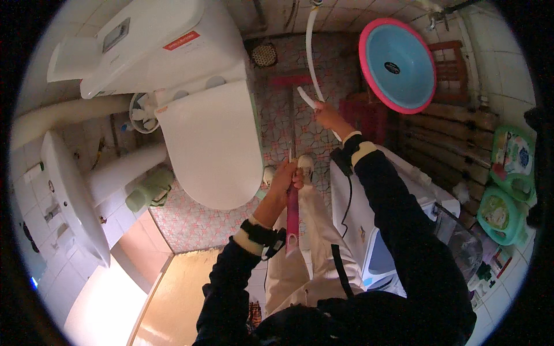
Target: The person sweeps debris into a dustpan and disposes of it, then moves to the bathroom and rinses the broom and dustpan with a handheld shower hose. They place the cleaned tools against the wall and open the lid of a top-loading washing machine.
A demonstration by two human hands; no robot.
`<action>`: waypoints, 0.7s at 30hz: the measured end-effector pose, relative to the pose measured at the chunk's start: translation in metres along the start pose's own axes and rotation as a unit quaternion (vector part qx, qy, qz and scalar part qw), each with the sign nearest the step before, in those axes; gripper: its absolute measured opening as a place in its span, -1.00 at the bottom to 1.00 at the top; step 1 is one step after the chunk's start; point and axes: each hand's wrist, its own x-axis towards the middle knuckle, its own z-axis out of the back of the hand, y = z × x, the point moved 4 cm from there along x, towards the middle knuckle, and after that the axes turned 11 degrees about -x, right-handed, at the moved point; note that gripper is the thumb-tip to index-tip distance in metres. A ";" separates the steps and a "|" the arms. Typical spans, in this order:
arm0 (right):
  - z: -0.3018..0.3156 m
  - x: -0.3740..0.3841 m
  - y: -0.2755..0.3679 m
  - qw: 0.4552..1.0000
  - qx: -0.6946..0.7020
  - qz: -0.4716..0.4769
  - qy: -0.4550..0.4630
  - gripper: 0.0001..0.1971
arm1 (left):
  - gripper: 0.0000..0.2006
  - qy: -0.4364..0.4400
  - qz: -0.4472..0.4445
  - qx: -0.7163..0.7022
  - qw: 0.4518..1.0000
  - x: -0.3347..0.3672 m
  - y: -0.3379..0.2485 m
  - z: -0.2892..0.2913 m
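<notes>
My left hand (287,176) is closed around the pink handle (292,222) of a long-handled floor squeegee or brush. Its shaft runs away from me to a wide dark-pink head (290,81) on the patterned floor; blade or bristles cannot be made out. In my right hand (333,118) a white hose (310,52) is gripped near its free end, which points forward and left. The hose hangs from the far wall, and a short bend of it shows below my fingers. Between my hands lies wet-looking tile (277,121).
A white toilet (210,147) with its lid down stands left, a sink (72,196) beyond it. To the right are a pink-rimmed blue basin (398,66), a wooden rack (444,138), a white appliance (352,225) and green detergent bottles (496,213). A floor drain (264,55) lies at the far wall.
</notes>
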 end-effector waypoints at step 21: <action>-0.007 0.002 -0.004 0.997 -0.066 0.013 0.021 -0.65 | -0.87 -0.012 -0.022 0.022 0.999 -0.003 0.022 0.026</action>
